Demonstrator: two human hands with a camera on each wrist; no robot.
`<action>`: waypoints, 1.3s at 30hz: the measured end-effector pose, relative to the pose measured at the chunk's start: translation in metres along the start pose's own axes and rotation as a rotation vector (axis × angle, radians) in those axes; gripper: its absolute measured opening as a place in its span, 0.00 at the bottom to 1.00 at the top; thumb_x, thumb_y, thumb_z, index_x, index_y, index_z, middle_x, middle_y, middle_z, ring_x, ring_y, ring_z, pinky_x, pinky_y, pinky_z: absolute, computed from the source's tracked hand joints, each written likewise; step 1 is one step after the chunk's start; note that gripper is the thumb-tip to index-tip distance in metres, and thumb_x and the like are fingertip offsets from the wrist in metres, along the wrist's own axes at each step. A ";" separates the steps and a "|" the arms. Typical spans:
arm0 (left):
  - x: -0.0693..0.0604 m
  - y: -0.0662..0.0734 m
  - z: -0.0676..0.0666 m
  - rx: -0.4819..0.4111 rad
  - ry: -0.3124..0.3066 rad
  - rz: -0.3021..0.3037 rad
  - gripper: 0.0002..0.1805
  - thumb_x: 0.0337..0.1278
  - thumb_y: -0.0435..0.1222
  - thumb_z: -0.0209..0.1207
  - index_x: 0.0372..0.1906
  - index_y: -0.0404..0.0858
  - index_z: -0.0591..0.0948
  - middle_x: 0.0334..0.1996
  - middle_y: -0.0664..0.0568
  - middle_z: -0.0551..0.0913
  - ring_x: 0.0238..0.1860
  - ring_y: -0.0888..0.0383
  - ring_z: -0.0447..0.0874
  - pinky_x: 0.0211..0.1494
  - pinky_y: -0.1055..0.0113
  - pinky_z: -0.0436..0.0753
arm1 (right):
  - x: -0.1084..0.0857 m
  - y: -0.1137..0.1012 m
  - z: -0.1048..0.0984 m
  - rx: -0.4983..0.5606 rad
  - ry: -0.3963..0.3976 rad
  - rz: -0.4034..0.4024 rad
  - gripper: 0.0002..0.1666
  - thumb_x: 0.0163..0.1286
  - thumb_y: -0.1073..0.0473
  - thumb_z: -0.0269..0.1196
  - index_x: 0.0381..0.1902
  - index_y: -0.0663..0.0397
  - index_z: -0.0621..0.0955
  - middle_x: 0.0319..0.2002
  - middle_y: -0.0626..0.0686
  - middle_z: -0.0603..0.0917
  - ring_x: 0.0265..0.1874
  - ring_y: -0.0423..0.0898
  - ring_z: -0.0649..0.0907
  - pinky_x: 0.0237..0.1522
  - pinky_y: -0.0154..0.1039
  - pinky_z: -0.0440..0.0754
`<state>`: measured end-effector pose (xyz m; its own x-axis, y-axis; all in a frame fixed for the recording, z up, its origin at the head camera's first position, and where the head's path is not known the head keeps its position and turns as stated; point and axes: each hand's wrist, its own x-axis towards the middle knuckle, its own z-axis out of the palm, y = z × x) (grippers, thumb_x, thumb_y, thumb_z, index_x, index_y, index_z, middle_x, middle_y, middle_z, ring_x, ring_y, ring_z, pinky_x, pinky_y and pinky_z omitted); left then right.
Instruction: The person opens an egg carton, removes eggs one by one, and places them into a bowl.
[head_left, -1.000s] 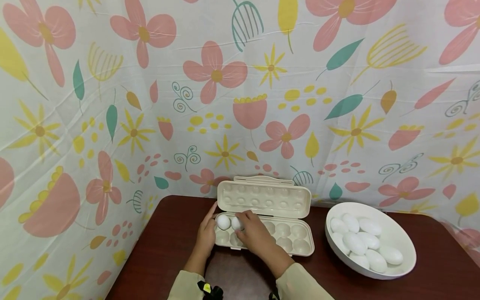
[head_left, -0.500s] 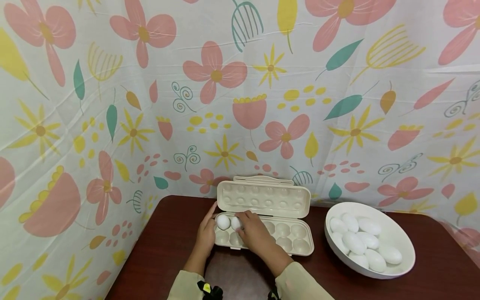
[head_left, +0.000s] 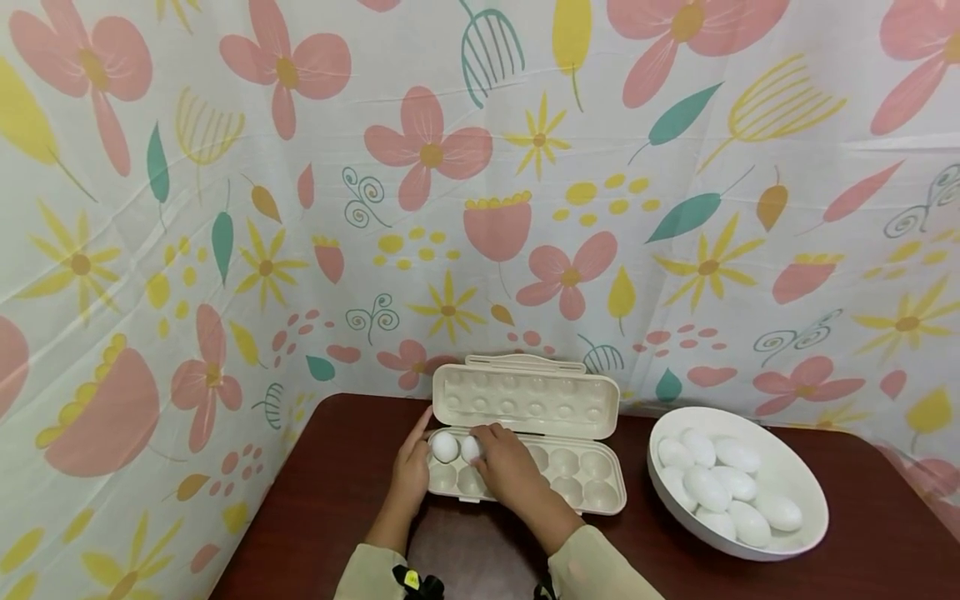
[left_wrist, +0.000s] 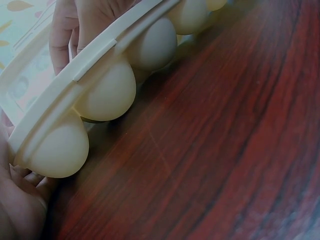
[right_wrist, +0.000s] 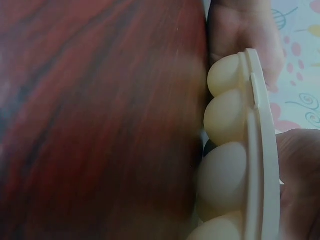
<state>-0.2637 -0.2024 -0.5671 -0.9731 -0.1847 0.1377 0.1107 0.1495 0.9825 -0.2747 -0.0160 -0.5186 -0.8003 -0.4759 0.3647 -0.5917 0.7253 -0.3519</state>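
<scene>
An egg carton (head_left: 566, 462) of cream plastic lies with its lid (head_left: 525, 385) raised at the back. At its left end, my left hand (head_left: 408, 477) grips the side, with some fingers curled low beside the cups in the left wrist view. One white egg (head_left: 445, 447) sits in the back-left cup. Beside it, my right hand (head_left: 513, 473) pinches a second white egg (head_left: 471, 449) at the neighbouring back cup; the hand covers part of this egg and the cups behind it. From below, the rounded cups (right_wrist: 225, 117) show in the right wrist view.
To the right stands a white bowl (head_left: 806, 475) with several white eggs (head_left: 707, 487) in it. The dark red wooden table (head_left: 300, 517) carries everything. A flower-printed cloth (head_left: 570, 167) hangs close behind and along the left.
Both hands and the eggs stay in nearly the same places. The right hand keeps its pinch on the second egg; the head view has shifted very slightly.
</scene>
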 end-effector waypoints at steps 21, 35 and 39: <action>-0.012 0.034 -0.003 -0.021 -0.029 -0.008 0.31 0.73 0.27 0.37 0.78 0.46 0.65 0.57 0.40 0.83 0.58 0.47 0.79 0.63 0.55 0.75 | -0.001 -0.001 -0.009 0.104 -0.007 0.077 0.25 0.62 0.62 0.71 0.56 0.56 0.78 0.46 0.55 0.79 0.39 0.53 0.85 0.42 0.48 0.83; -0.007 0.024 -0.002 -0.017 -0.030 -0.018 0.31 0.74 0.27 0.36 0.78 0.46 0.64 0.57 0.40 0.83 0.59 0.47 0.79 0.61 0.62 0.76 | -0.008 -0.005 -0.024 0.188 0.013 0.106 0.24 0.62 0.62 0.71 0.56 0.57 0.79 0.49 0.56 0.85 0.48 0.52 0.86 0.49 0.49 0.82; 0.001 0.005 0.000 -0.007 -0.008 -0.016 0.31 0.76 0.29 0.35 0.78 0.50 0.64 0.57 0.41 0.83 0.59 0.49 0.78 0.61 0.62 0.75 | -0.012 -0.005 -0.030 0.192 0.034 0.110 0.23 0.62 0.61 0.71 0.55 0.55 0.79 0.47 0.54 0.87 0.47 0.51 0.86 0.48 0.49 0.82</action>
<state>-0.2637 -0.2017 -0.5623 -0.9763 -0.1796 0.1206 0.0961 0.1392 0.9856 -0.2597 0.0013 -0.4953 -0.8592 -0.3801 0.3424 -0.5113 0.6622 -0.5478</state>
